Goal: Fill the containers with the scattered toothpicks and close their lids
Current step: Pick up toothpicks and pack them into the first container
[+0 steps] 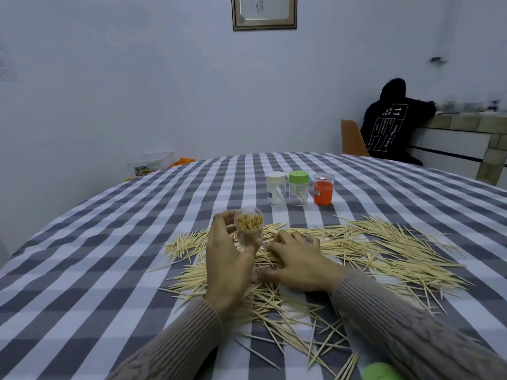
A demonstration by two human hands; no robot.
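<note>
- Left hand point(229, 259) grips an open jar point(249, 229), fingers and thumb curled round its clear wall; it is held up off the cloth and tipped slightly toward me, packed nearly full with toothpicks standing on end.
- My right hand point(297, 260) lies palm-down on the toothpicks point(384, 250), fingers bent as if gathering a bunch; I cannot tell whether any are pinched beneath it.
- The loose toothpicks cover the checked cloth point(96, 242) in a broad heap, under both wrists and out to my right, so I judge most of the job is left.
- Three more jars stand in a row beyond the heap: a white-lidded jar point(275, 192), a green-lidded jar point(298, 191), both with only a few sticks inside, and an orange jar point(323, 189) just beside them.
- To do this step well I would line the sticks up parallel before lifting, take a small bundle, and slide it in point-down along the jar's wall while my left keeps the mouth steady. A jar this full will likely jam if I push in crossed sticks.
- A green lid point(382, 373) sits at the near edge by my right sleeve, probably this jar's.
- Writing: the white-lidded jar has a pale label and the orange jar a small sticker, both too small to read.
- A seated person point(389, 127) in the background wears a dark top printed with "11"; the rest is illegible.
</note>
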